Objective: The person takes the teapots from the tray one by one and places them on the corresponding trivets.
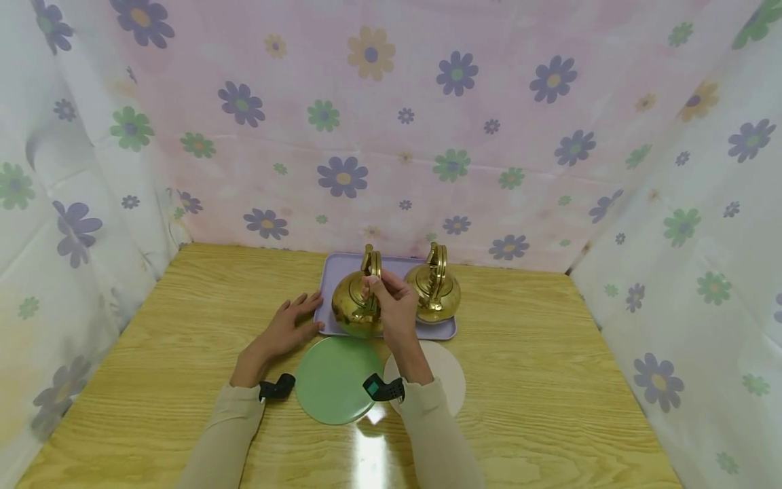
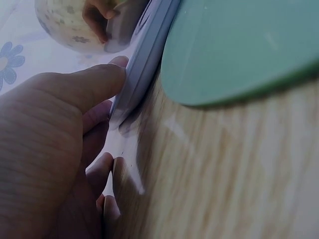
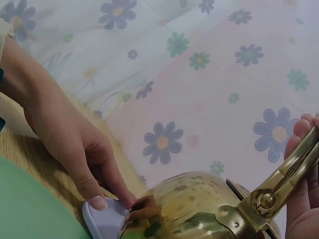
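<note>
Two shiny gold kettles with upright handles stand side by side on a lilac tray (image 1: 332, 266). My right hand (image 1: 398, 311) grips the handle of the left kettle (image 1: 349, 303); in the right wrist view its fingers (image 3: 303, 128) lie behind the metal handle (image 3: 294, 164). The right kettle (image 1: 451, 299) stands just beyond that hand. My left hand (image 1: 286, 331) rests at the tray's left edge with its fingers spread. Seen from the left wrist, the thumb (image 2: 102, 84) lies against the tray rim (image 2: 149, 59), and other fingertips are down by the table.
Before the tray lies a round green plate (image 1: 336, 384), with a cream round plate (image 1: 451, 384) to its right, partly under my right forearm. The wood-grain table (image 1: 537, 380) meets a flowered curtain (image 1: 397, 142) at the back and both sides.
</note>
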A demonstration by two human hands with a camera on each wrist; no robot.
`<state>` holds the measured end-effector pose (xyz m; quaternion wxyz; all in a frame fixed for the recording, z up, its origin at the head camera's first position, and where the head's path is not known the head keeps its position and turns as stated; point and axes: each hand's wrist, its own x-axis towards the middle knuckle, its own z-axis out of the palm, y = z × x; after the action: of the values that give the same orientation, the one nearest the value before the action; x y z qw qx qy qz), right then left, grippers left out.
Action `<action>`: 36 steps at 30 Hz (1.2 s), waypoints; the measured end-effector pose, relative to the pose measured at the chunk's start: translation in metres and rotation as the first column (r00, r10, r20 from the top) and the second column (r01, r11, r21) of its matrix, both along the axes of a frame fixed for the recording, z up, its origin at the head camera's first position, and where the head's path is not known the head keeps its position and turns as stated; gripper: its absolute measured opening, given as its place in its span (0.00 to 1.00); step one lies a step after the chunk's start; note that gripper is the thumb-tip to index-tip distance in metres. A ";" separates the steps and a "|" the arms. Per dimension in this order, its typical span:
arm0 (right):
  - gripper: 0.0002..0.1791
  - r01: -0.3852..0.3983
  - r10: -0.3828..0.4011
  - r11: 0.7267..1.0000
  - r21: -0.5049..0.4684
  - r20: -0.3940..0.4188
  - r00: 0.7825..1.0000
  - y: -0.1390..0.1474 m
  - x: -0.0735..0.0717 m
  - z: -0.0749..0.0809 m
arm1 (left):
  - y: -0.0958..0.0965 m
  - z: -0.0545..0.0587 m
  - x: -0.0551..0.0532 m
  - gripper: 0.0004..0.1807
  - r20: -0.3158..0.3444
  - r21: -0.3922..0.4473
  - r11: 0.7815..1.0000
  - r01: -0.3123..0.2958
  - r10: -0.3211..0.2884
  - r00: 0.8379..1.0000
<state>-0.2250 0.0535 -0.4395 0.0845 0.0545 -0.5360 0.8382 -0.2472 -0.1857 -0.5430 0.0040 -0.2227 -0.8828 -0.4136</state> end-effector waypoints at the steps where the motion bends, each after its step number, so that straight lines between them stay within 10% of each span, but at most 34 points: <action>1: 0.20 -0.004 0.004 1.000 -0.002 -0.003 1.000 0.000 0.001 0.000 | 0.000 0.000 0.000 0.33 0.000 -0.003 1.000 0.001 -0.001 1.000; 36: 0.19 0.013 -0.013 1.000 0.003 0.051 0.999 0.000 0.024 0.005 | 0.002 0.001 0.001 0.32 0.000 0.003 1.000 -0.006 0.006 1.000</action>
<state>-0.2011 0.0538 -0.4350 0.0760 0.0296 -0.5396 0.8380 -0.2461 -0.1832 -0.5418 0.0058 -0.2199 -0.8828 -0.4150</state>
